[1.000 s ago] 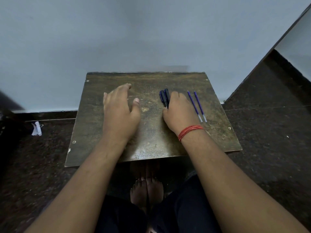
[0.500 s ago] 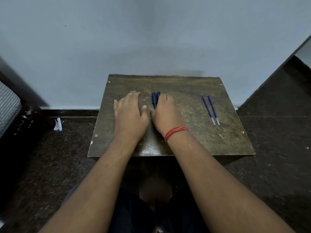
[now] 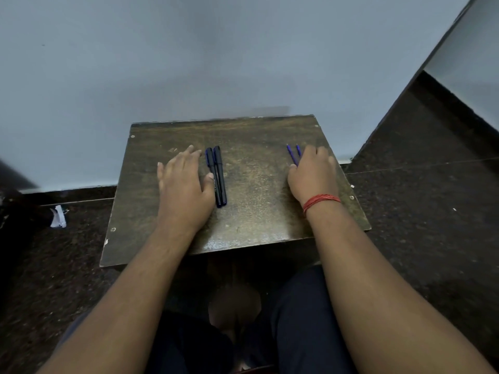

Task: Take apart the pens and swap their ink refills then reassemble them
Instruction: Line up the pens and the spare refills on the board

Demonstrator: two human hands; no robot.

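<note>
Two dark capped pens (image 3: 216, 176) lie side by side on the small wooden table (image 3: 253, 190), left of its middle. My left hand (image 3: 183, 184) rests flat beside them, its thumb touching the nearer pen. Two thin blue refills (image 3: 292, 153) lie at the table's right side. My right hand (image 3: 314, 174), with a red thread on the wrist, lies flat over their near ends, so only the far ends show. Neither hand grips anything.
The table stands against a pale wall (image 3: 216, 63) on a dark stone floor (image 3: 432, 211). A scrap of white paper (image 3: 58, 217) lies on the floor to the left. My legs and feet are under the table's front edge.
My right hand has left the pens and moved right onto the refills. The left hand has stayed beside the pens. The camera has shifted its aim.
</note>
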